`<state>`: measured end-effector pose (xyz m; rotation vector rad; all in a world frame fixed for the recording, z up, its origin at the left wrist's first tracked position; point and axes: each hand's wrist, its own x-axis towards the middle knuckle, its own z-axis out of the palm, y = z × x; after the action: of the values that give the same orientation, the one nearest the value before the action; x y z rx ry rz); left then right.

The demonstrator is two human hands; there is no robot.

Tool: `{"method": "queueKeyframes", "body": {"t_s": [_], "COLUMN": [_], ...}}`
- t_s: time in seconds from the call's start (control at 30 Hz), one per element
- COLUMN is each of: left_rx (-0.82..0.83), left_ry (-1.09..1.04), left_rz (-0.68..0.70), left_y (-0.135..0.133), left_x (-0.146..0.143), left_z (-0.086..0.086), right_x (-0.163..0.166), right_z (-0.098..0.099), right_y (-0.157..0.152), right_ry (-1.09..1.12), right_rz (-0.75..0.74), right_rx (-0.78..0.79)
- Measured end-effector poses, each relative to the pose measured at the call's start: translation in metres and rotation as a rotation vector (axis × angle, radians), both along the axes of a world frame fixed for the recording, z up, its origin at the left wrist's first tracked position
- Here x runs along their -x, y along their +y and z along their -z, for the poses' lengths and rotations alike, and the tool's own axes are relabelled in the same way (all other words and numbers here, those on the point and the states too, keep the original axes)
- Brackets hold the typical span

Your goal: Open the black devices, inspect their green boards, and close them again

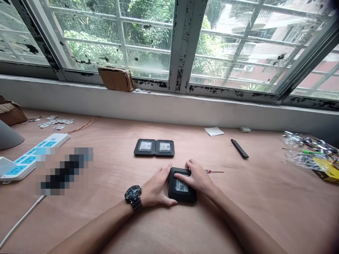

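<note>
The black unit (182,194) is located at the near centre of the tabletop (119,169), label (182,186) facing up; contact with the surface cannot be confirmed. The right hand (199,177) pinches it, thumb across the upper face, fingers bent at the far edge. The left hand (156,186) is spread along the left side; its clamping force cannot be told. Expect a light, stiff, moderately slippery casing; avoid shock. Grip by the 2 long sides. The long axis runs away from the person, far end slightly left.
</note>
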<state>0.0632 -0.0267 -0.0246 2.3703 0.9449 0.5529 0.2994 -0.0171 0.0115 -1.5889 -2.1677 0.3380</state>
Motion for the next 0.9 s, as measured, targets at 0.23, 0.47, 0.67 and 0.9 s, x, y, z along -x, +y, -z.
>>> {"method": "queueKeyframes", "body": {"t_s": [0.23,0.47,0.67,0.9], "left_rx": [0.0,-0.152,-0.313,-0.218], "left_ry": [-0.028,0.072,0.177,0.146], "left_rz": [0.001,-0.25,-0.533,-0.466], "left_y": [-0.002,-0.038,-0.098,-0.094], "left_x": [-0.004,0.03,0.076,0.077], "left_z": [-0.011,-0.012,-0.007,-0.012], "right_x": [-0.01,-0.036,-0.052,-0.076], "right_z": [-0.028,-0.065,-0.085,-0.036], "right_y": [-0.013,-0.025,-0.04,-0.05], "right_ry": [0.335,0.345,-0.011,-0.208], "right_rz": [-0.167,-0.175,-0.325,-0.463], "right_rx": [0.308,0.21,-0.003,-0.243]}}
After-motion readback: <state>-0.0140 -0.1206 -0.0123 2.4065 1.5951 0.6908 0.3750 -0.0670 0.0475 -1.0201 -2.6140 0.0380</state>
